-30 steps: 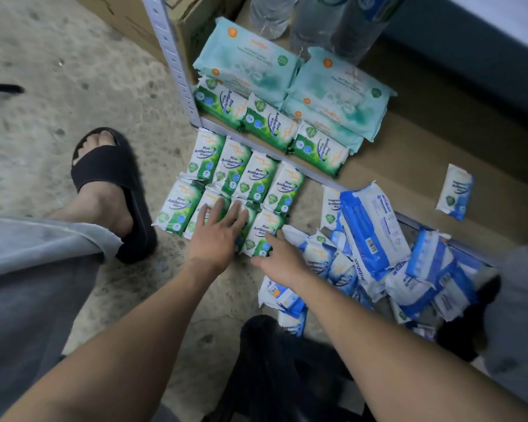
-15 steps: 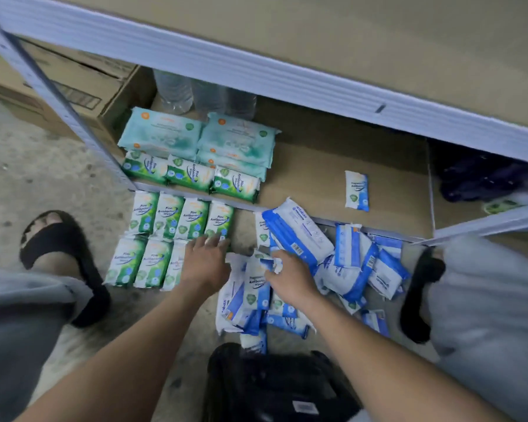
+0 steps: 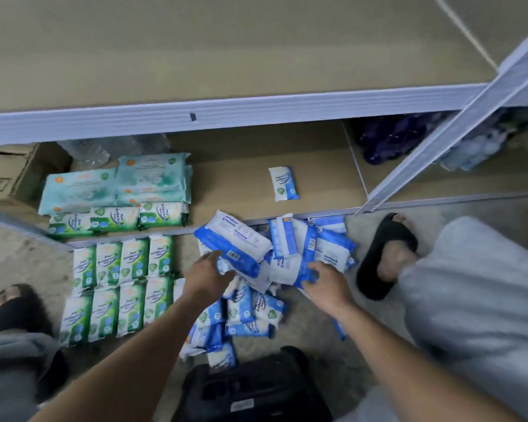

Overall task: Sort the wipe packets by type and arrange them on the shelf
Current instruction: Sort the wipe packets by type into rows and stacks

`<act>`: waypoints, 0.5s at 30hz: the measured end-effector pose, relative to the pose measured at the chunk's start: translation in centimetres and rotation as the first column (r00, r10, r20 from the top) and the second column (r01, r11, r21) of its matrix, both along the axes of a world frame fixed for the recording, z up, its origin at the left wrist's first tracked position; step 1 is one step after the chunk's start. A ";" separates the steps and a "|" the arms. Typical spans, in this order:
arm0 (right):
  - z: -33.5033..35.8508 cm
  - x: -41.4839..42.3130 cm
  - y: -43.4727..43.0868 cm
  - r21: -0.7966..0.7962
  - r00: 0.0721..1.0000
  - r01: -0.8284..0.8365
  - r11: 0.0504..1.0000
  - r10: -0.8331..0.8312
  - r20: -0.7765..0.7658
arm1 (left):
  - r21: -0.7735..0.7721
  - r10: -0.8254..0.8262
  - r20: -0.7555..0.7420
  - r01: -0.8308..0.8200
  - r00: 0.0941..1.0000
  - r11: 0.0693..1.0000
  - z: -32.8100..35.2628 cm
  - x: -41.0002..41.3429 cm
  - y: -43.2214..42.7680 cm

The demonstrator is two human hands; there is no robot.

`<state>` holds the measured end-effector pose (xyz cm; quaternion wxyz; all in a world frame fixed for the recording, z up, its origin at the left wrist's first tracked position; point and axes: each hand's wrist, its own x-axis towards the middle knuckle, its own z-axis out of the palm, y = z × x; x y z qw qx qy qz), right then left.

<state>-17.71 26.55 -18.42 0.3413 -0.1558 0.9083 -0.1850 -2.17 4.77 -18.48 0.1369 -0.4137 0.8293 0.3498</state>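
Observation:
Green wipe packets [image 3: 119, 287] lie in two neat rows on the floor, with more green packets [image 3: 116, 219] and large teal packs [image 3: 113, 184] on the lower shelf board [image 3: 241, 166]. One small blue packet [image 3: 282, 184] lies alone on that board. A loose heap of blue-and-white packets [image 3: 244, 312] covers the floor at the shelf's front edge. My left hand [image 3: 206, 275] reaches with stretched fingers and touches a large blue-and-white pack [image 3: 235, 245] on top of the heap. My right hand [image 3: 326, 284] has its fingers curled over the edge of another blue-and-white packet [image 3: 287, 266].
The upper shelf board [image 3: 226, 56] overhangs the lower one, with a slanted metal post [image 3: 439, 147] at right. A cardboard box [image 3: 6, 178] and water bottles [image 3: 98, 150] stand at back left. A black bag [image 3: 250, 388] lies near me. Sandalled feet [image 3: 387, 254] [image 3: 9, 309] flank the packets.
My left hand left the green rows and moved right onto the large blue pack. My right hand shifted right across the blue heap. The view swung up and right.

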 end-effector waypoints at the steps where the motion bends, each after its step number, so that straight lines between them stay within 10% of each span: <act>1: -0.6 -0.6 0.6 0.000 1.000 0.020 1.000 -0.020 0.003 | 0.007 0.019 0.018 -0.019 1.000 1.000 -0.3 -0.4 0.0; 15: -4.5 -12.0 -8.8 -0.063 0.958 -0.166 0.984 0.146 -0.246 | 0.091 0.524 0.069 -0.528 0.849 0.844 -6.0 -6.5 -2.1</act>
